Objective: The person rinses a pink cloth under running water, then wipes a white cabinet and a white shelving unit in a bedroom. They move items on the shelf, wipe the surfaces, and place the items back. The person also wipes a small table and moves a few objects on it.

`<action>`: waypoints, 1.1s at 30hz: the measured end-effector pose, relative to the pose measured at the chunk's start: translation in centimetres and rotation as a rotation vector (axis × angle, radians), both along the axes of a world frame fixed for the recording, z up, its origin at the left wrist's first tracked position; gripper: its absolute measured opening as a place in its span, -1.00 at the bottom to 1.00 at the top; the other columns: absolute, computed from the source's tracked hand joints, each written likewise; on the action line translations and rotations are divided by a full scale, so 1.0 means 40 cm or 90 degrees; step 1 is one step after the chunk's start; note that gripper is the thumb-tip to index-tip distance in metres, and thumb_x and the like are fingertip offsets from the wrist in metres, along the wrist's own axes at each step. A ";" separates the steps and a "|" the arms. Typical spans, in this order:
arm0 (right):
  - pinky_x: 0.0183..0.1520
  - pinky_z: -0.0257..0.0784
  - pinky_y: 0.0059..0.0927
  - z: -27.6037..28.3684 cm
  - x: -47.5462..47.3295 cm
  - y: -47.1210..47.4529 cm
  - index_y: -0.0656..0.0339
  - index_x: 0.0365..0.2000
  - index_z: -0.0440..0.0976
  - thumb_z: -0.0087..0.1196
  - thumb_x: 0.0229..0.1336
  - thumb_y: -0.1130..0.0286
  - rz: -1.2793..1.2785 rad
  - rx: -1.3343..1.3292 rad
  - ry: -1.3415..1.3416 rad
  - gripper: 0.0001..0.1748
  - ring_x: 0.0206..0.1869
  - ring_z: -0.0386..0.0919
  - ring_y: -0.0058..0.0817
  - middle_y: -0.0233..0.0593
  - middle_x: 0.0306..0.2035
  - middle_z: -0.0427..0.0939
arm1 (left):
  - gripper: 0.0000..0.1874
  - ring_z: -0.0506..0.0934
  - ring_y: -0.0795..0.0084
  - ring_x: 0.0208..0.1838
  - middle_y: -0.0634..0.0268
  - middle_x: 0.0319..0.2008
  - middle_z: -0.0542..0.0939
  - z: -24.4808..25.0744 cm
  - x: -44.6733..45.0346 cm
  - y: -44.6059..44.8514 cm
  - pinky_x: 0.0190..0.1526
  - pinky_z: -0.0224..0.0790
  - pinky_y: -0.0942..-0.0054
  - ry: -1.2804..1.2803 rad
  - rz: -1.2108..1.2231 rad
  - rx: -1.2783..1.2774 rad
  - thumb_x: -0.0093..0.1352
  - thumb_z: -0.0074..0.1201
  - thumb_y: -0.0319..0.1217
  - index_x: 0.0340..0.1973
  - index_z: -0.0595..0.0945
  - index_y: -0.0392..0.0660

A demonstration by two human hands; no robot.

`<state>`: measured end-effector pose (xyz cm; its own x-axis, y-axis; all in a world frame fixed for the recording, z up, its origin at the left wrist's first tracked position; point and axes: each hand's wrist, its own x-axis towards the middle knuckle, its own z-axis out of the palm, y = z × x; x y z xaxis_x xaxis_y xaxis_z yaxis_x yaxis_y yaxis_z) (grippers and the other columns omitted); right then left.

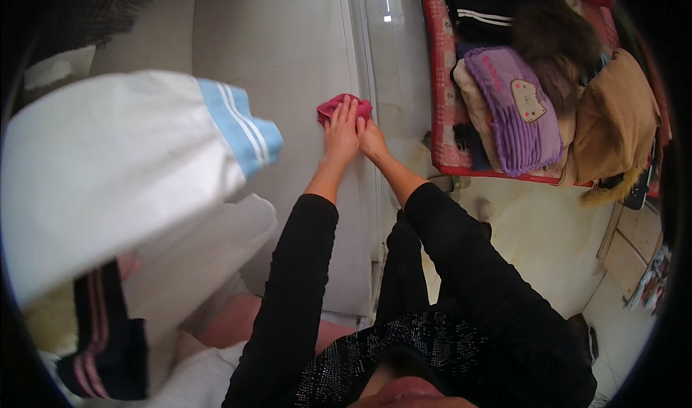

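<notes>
Both my hands are stretched out before me on a pinkish-red cloth [346, 104], which lies bunched against a pale, flat panel [281, 46]. My left hand [341, 129] presses on the cloth with its fingers extended over it. Beside it, touching it, my right hand [371, 136] rests at the cloth's lower right edge; its fingertips are partly hidden. A white garment with a light blue, white-striped band [235, 121] hangs to the left of my hands, nearer to the camera.
At the right, a bed or padded surface with a red edge [437, 83] bears a purple cushion with a cat face [521, 108], a tan cloth [616, 116] and dark clothes. A dark garment with pink stripes [102, 332] hangs at the lower left. Pale floor [530, 229] shows below the bed.
</notes>
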<state>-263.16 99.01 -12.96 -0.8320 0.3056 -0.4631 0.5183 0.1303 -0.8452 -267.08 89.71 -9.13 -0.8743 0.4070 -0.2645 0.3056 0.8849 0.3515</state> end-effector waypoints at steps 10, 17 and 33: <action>0.26 0.42 0.05 -0.051 0.444 -0.113 0.30 0.42 0.11 -0.09 0.44 0.10 0.079 -0.208 0.088 -0.28 0.21 0.51 0.23 0.34 0.16 0.53 | -0.37 0.15 -0.09 0.58 0.03 0.60 0.12 0.032 0.511 -0.099 0.56 -0.03 0.06 -0.016 0.172 0.007 0.53 -0.16 -0.48 0.54 0.23 -0.08; 0.12 0.52 0.14 -0.043 0.953 -0.214 0.41 0.20 0.36 -0.05 0.40 0.17 0.530 -0.176 -0.164 -0.44 0.02 0.61 0.29 0.36 -0.07 0.63 | -0.33 0.19 -0.11 0.55 0.03 0.60 0.12 0.077 1.173 -0.186 0.55 0.01 0.07 -0.080 0.449 -0.033 0.49 -0.09 -0.56 0.54 0.23 -0.09; 0.27 0.41 -0.01 -0.043 0.605 -0.168 0.53 0.44 -0.03 -0.02 0.45 0.10 0.087 -0.164 0.068 -0.15 0.22 0.48 0.27 0.45 0.19 0.47 | -0.32 0.02 0.07 0.66 0.17 0.63 0.08 -0.036 0.793 -0.125 0.54 -0.16 -0.23 0.159 0.326 -0.038 0.55 -0.05 -0.23 0.56 0.18 0.00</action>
